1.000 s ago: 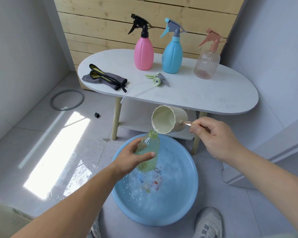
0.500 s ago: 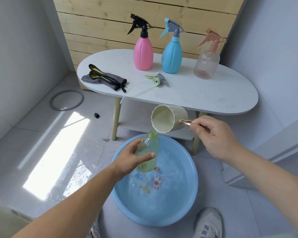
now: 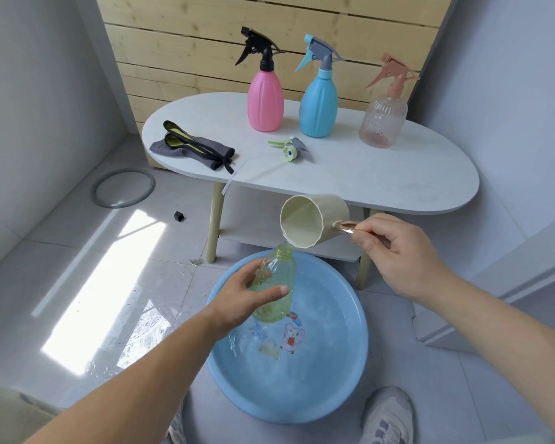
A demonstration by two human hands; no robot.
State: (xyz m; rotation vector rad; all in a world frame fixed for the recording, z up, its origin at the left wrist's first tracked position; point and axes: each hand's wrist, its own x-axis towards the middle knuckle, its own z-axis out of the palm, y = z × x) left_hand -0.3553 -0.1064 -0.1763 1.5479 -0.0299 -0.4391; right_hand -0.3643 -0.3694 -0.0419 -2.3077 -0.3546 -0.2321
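Note:
My left hand (image 3: 242, 298) grips a clear green bottle (image 3: 274, 283) without its sprayer, tilted over the blue basin (image 3: 343, 392). My right hand (image 3: 398, 254) pinches the copper handle of a cream cup (image 3: 313, 219), tipped on its side with its lip just above the bottle's open neck. A thin trickle of water runs from the cup into the neck. The basin holds shallow water over a cartoon print. The green and grey sprayer head (image 3: 290, 149) with its tube lies on the white table (image 3: 398, 181).
Pink (image 3: 265, 97), blue (image 3: 318, 104) and clear pink (image 3: 383, 118) spray bottles stand along the table's back. A grey cloth (image 3: 193, 149) lies at its left end. A grey ring (image 3: 122, 187) and a small black cap (image 3: 179, 216) lie on the wet tiled floor. My shoes flank the basin.
Both hands hold almost still. The water in the basin has calmed, so the cartoon print shows more clearly.

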